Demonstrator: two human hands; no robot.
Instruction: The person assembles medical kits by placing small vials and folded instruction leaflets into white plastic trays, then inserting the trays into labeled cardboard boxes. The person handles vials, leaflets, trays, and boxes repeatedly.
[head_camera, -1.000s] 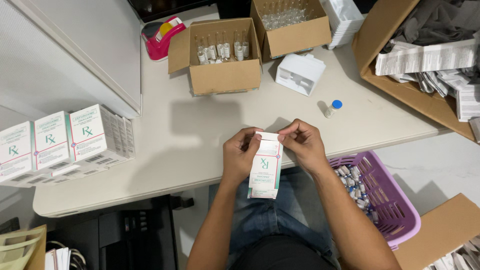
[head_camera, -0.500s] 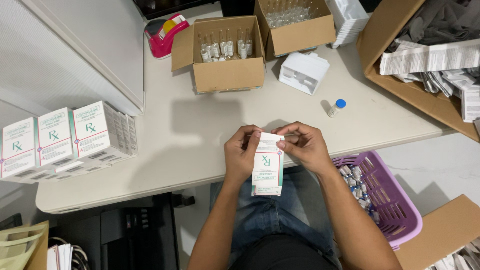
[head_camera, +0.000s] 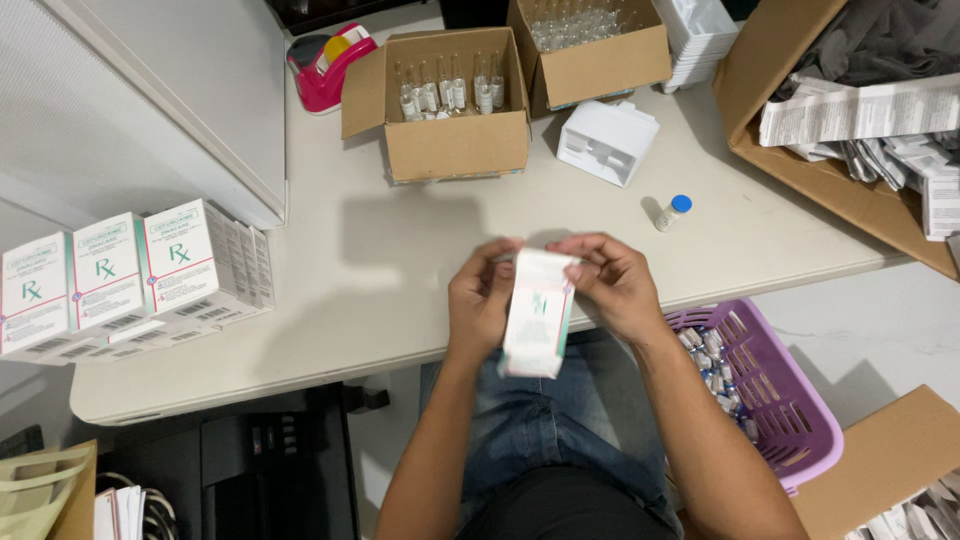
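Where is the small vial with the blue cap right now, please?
In the head view, the blue-capped vial stands alone on the white table, just beyond the right hand and below the white plastic tray.

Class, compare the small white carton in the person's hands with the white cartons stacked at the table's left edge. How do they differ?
The held carton is single, gripped by the left hand and right hand; the stacked cartons form a row untouched on the table. The held one hangs past the table's edge; the others rest on it. Both are white with green print.
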